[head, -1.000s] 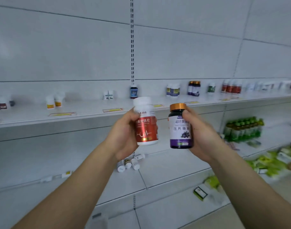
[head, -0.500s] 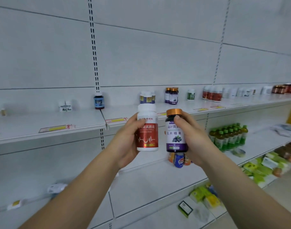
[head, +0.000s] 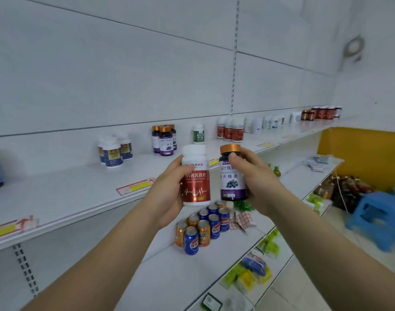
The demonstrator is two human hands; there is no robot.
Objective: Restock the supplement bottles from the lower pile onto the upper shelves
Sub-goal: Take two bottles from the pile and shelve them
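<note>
My left hand [head: 167,194] grips a white bottle with a red label [head: 195,176], held upright in front of the upper shelf [head: 80,189]. Beside it, my right hand [head: 257,180] grips a dark bottle with a purple label and orange cap [head: 232,173]. The two bottles stand side by side, a small gap apart. On the shelf behind stand matching purple-label bottles [head: 164,140] and, further right, red-label bottles [head: 231,129]. A group of blue-and-yellow-label bottles [head: 114,149] sits to the left.
A single green-label bottle [head: 198,134] stands between the purple and red groups. More bottles [head: 319,112] line the shelf's far right. Soda cans [head: 201,227] crowd the shelf below. Green packets [head: 245,274] lie lower down. A blue stool [head: 380,212] stands on the floor at right.
The view has swung right along the shelving and closer. Both hands still hold their bottles side by side, now in front of the purple-label and red-label groups.
</note>
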